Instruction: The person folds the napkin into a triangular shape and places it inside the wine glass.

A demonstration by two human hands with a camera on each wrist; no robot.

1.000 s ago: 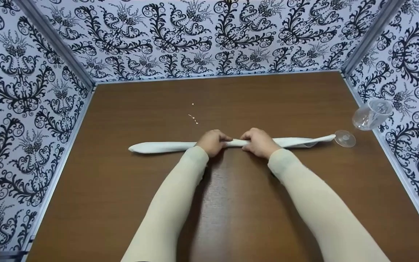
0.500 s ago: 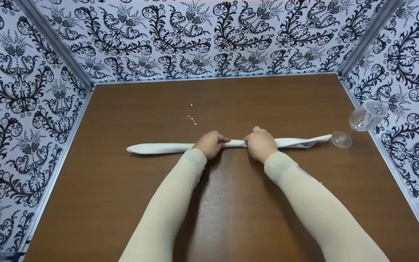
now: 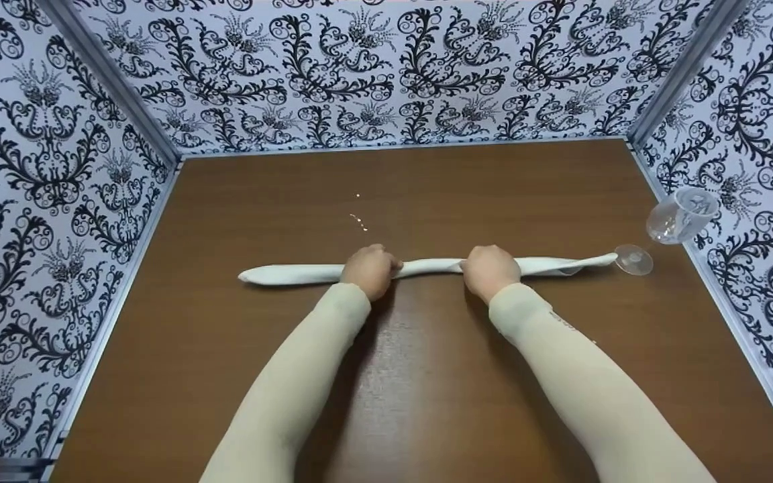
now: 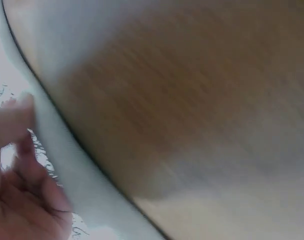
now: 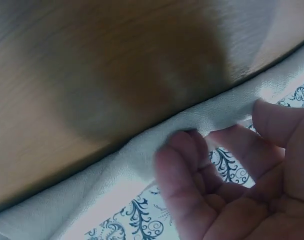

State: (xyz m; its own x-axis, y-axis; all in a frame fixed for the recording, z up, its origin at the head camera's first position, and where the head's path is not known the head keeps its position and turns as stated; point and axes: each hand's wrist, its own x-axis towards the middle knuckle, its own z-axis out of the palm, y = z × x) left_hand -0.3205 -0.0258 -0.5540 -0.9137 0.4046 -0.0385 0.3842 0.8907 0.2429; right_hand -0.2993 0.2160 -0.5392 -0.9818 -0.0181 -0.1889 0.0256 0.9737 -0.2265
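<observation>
A white cloth napkin (image 3: 430,266), rolled into a long narrow strip, lies crosswise on the brown table (image 3: 400,376). My left hand (image 3: 368,272) holds the roll left of its middle, and in the left wrist view its thumb (image 4: 14,120) lies against the fabric. Farther right along the strip, my right hand (image 3: 492,274) pinches it; the right wrist view shows curled fingers (image 5: 179,175) and the thumb at the cloth's edge. Between the hands the strip bows slightly, with a small fold beside the right hand. The roll's right end tapers to a twisted, pointed tip.
A clear stemmed glass (image 3: 676,218) stands at the right, its round foot (image 3: 635,260) right by the napkin's right tip. Several small pale specks (image 3: 359,220) mark the table behind the napkin. Patterned walls (image 3: 386,74) enclose the back and both sides.
My left hand has slid left along the roll and my right hand slightly right, so the stretch of napkin between them is longer. The glass stands where it was.
</observation>
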